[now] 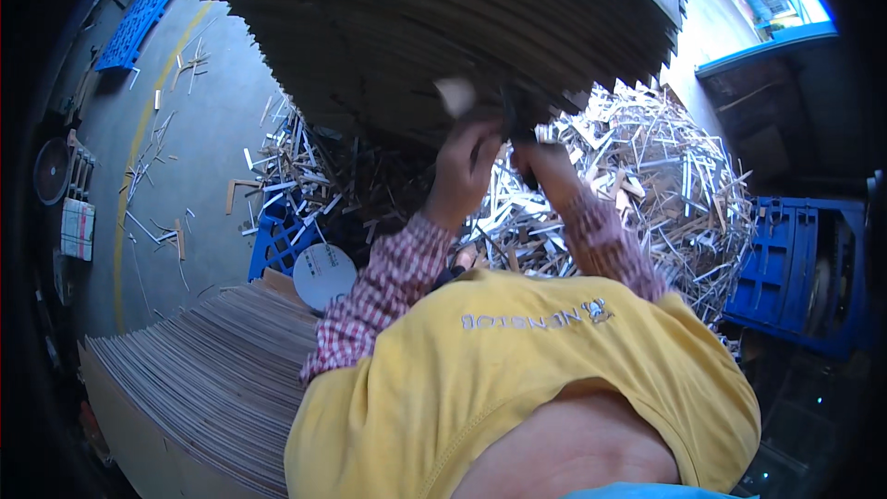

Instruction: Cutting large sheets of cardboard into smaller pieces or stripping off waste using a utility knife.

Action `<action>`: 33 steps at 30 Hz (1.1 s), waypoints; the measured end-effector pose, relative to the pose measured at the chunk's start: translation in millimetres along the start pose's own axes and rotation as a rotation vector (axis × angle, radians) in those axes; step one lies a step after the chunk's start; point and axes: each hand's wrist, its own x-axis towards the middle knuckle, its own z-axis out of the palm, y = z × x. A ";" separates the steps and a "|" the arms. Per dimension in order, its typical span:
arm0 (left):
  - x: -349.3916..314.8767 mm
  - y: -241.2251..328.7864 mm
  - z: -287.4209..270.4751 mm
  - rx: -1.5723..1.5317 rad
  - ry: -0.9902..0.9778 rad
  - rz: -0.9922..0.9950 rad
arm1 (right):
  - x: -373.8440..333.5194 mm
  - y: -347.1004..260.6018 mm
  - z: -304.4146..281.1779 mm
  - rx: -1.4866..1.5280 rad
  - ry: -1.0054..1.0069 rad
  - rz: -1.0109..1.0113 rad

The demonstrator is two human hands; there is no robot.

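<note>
A large stack of cardboard sheets point(434, 9) with jagged edges, in deep shade, stands in front of me. Just below its near edge is my left hand point(462, 171), its fingers curled; what they hold, if anything, is hidden. A small white scrap point(455, 95), blurred, shows above that hand. Close beside it, my right hand point(550, 174) is closed around a dark hand tool point(525, 134), upright against the stack. Shade hides the tool's exact kind.
Cut cardboard strips point(665, 176) lie heaped beneath and right of the hands. Another cardboard stack point(203, 379) stands at near left, beside a round white disc point(323, 275). Blue plastic pallets stand at far left point(146, 18) and right point(785, 259). Loose scraps litter the grey floor point(217, 129).
</note>
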 end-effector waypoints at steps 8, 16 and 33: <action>-17.2 -14.7 0.5 0.124 -0.034 -0.050 | -73.2 84.0 -73.3 -0.565 -0.342 0.545; -0.9 -39.8 21.8 0.063 -0.082 -0.035 | -24.8 35.7 -83.2 -0.376 -0.068 0.152; -38.2 -64.8 -11.2 0.163 0.005 -0.190 | -63.4 75.4 -95.6 -0.105 -0.072 0.155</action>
